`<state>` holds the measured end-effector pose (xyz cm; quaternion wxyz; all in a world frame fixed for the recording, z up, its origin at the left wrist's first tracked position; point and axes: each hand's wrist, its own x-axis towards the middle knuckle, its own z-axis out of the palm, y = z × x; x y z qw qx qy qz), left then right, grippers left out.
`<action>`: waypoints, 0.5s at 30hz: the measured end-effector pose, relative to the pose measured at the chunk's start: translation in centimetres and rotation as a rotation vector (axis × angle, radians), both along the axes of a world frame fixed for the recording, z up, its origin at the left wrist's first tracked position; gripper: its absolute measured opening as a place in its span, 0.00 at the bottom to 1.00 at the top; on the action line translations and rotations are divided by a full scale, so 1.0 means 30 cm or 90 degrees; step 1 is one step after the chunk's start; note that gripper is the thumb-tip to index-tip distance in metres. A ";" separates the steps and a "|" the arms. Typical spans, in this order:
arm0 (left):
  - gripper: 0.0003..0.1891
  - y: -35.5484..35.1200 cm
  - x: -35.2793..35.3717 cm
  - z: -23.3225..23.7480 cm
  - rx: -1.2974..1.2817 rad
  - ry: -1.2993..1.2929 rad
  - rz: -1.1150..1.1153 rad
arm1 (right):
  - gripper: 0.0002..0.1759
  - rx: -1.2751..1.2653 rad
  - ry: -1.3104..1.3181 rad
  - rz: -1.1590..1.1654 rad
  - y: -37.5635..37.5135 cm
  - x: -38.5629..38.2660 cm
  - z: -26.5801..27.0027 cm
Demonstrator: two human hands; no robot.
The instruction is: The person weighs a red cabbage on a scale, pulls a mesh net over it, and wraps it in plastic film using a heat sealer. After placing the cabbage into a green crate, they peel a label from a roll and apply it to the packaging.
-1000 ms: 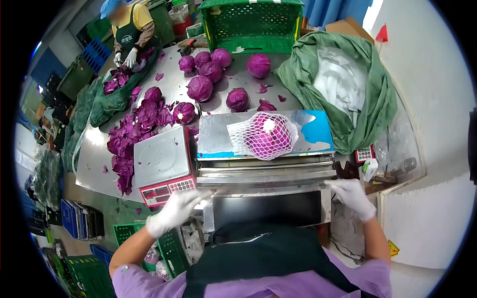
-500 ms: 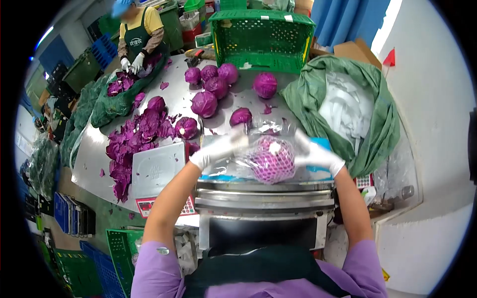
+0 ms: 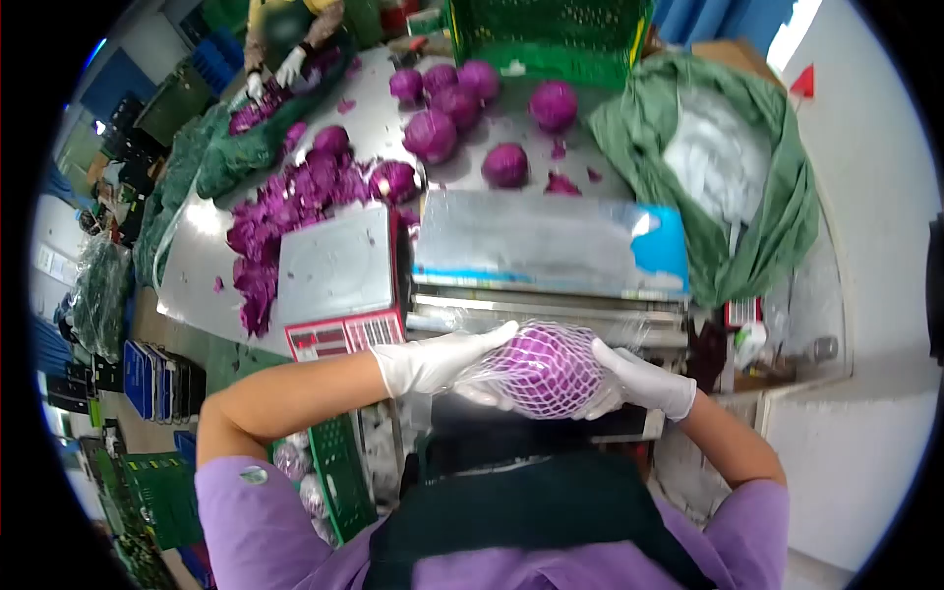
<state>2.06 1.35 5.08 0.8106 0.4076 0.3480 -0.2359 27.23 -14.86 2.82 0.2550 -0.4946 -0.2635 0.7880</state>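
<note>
From the head camera, you hold the netted cabbage [image 3: 546, 369] between both gloved hands, close in front of your chest and just below the front edge of the wrapping machine [image 3: 531, 241]. Your left hand [image 3: 433, 362] comes in from the left with its fingers [image 3: 487, 342] stretched over the top of the ball. Your right hand [image 3: 639, 379] cups the right side, fingers curled against the net. Both hands touch it and neither is clearly nearer. The cabbage is round, with no long axis to speak of, and clear film clings around it. Beyond the machine, the steel surface [image 3: 197, 275] carries a scale [image 3: 339, 265], loose purple leaves [image 3: 295, 197] and bare cabbages [image 3: 431, 135]. A green crate [image 3: 546, 34] stands at the back and a green sack [image 3: 777, 197] lies to the right. A co-worker's gloved hand [image 3: 290, 67] works at the far corner.
</note>
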 end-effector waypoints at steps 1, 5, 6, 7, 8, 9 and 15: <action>0.38 -0.042 -0.042 -0.041 -0.084 0.043 0.006 | 0.48 -0.057 -0.014 0.035 -0.040 -0.054 0.002; 0.33 -0.154 -0.173 -0.431 -0.144 0.029 0.078 | 0.58 -0.136 0.134 0.071 -0.142 -0.121 -0.191; 0.33 -0.154 -0.180 -0.456 -0.166 0.039 0.079 | 0.55 -0.191 0.145 0.008 -0.168 -0.120 -0.251; 0.33 -0.141 -0.167 -0.432 -0.186 0.049 0.081 | 0.53 -0.244 0.155 -0.056 -0.181 -0.127 -0.260; 0.34 -0.131 -0.193 -0.390 -0.169 -0.010 0.060 | 0.47 -0.258 0.249 -0.138 -0.208 -0.110 -0.234; 0.36 -0.160 -0.212 -0.367 -0.136 -0.071 0.142 | 0.47 -0.262 0.250 -0.143 -0.245 -0.099 -0.242; 0.18 -0.252 -0.461 -0.335 0.119 -0.045 0.236 | 0.12 0.179 -0.293 -0.318 -0.447 -0.107 -0.223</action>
